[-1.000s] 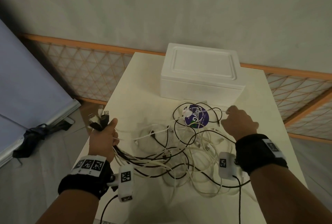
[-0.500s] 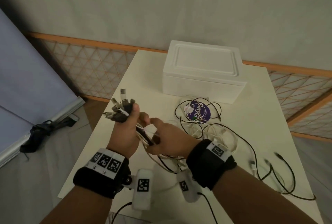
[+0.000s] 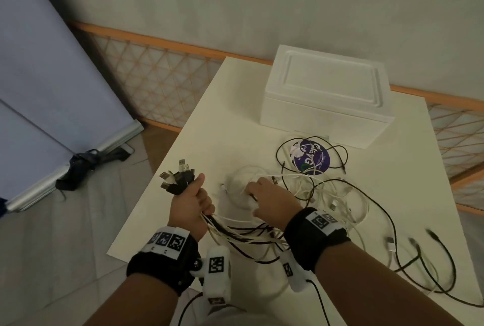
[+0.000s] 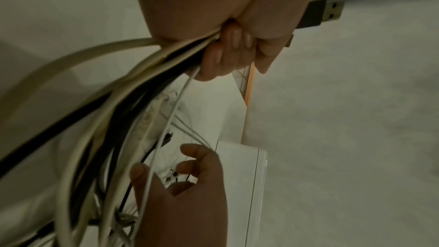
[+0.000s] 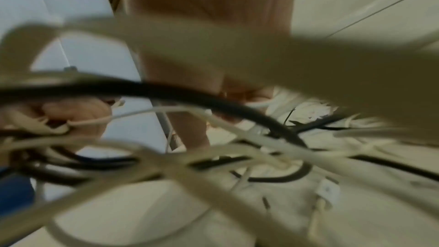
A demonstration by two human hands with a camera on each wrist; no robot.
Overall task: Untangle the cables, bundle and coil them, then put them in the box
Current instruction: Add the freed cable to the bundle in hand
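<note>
My left hand grips a bundle of black and white cables just behind their USB plugs, which fan out above the fist at the table's left edge. The left wrist view shows that hand curled tight round the strands. My right hand lies palm down over a loose white coil, fingers bent and spread; in the left wrist view the right hand plainly pinches nothing. The remaining tangle spreads rightward. The white foam box stands closed at the back.
A purple round disc lies under cable loops in front of the box. Loose cable ends trail toward the near right of the white table. A blue panel and a dark strap are on the floor left.
My right hand has left the bundle beside the left hand and moved out onto the white coil on the table. The left hand keeps hold of the plug ends.
</note>
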